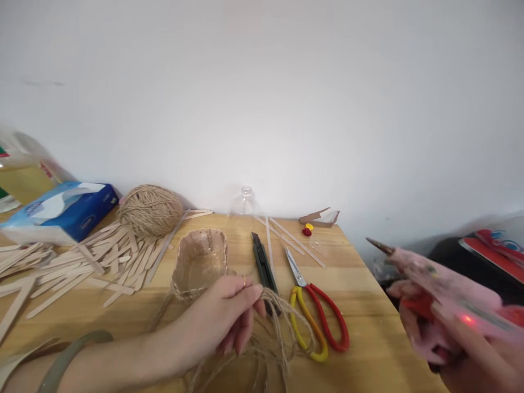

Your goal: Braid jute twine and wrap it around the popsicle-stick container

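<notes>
Between thumb and fingers, my left hand (233, 314) pinches strands of jute twine (282, 322) whose loose loops hang over the table. Just behind that wrist stands a small basket (200, 259) with craft-stick-coloured walls; twine runs along its near lower edge. At the right, off the table's edge, my right hand (458, 349) is wrapped around a pink hot glue gun (446, 278). Its nozzle points left and up, and a red light glows on its side. Red-and-yellow-handled scissors (315, 305) and a dark utility knife (264, 267) lie close to the twine.
A ball of twine (150, 210), many scattered craft sticks (82, 267) and a blue tissue box (65, 210) are on the left. Near the wall stand a clear bottle piece (245, 204), thin strips (292, 240), red and yellow bits (308, 230) and a folded paper piece (321, 217).
</notes>
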`<control>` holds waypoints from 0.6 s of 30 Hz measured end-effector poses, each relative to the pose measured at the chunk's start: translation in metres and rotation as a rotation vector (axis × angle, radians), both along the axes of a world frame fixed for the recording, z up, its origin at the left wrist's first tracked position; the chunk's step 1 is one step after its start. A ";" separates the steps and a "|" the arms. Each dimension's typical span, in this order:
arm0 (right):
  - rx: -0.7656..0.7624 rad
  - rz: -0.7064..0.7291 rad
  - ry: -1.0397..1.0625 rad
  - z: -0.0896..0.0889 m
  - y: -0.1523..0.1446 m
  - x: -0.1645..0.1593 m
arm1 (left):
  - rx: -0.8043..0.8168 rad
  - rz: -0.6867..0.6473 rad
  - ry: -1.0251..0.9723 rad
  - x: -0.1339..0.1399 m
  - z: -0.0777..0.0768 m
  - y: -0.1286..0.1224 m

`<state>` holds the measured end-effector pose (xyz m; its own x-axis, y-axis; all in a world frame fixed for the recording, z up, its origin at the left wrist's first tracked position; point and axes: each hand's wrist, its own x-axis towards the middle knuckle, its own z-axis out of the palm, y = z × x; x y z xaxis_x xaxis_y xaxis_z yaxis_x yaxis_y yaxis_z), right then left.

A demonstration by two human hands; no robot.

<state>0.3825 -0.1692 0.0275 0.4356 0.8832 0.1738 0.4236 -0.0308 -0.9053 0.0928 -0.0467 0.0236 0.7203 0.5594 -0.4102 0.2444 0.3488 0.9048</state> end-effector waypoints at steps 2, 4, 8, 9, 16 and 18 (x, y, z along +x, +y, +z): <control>0.034 -0.126 0.036 0.003 0.007 0.013 | 0.006 -0.001 0.002 0.000 -0.002 0.000; -0.039 -0.237 0.033 -0.001 0.019 0.025 | 0.010 -0.006 -0.008 0.001 -0.006 0.001; -0.241 -0.288 0.011 -0.024 0.044 0.035 | 0.003 -0.020 -0.016 0.002 -0.012 0.001; -0.273 -0.284 0.044 -0.030 0.050 0.034 | 0.000 -0.024 -0.016 0.003 -0.012 0.001; -0.288 -0.275 0.198 -0.047 0.073 0.025 | -0.007 -0.027 0.017 0.003 -0.008 0.002; -0.295 -0.295 0.186 -0.048 0.070 0.028 | -0.013 -0.030 0.026 0.002 -0.007 0.002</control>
<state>0.4105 -0.0994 -0.0204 0.6760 0.7165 -0.1719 0.1886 -0.3938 -0.8996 0.0952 -0.0445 0.0166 0.7255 0.5323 -0.4363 0.2782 0.3530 0.8933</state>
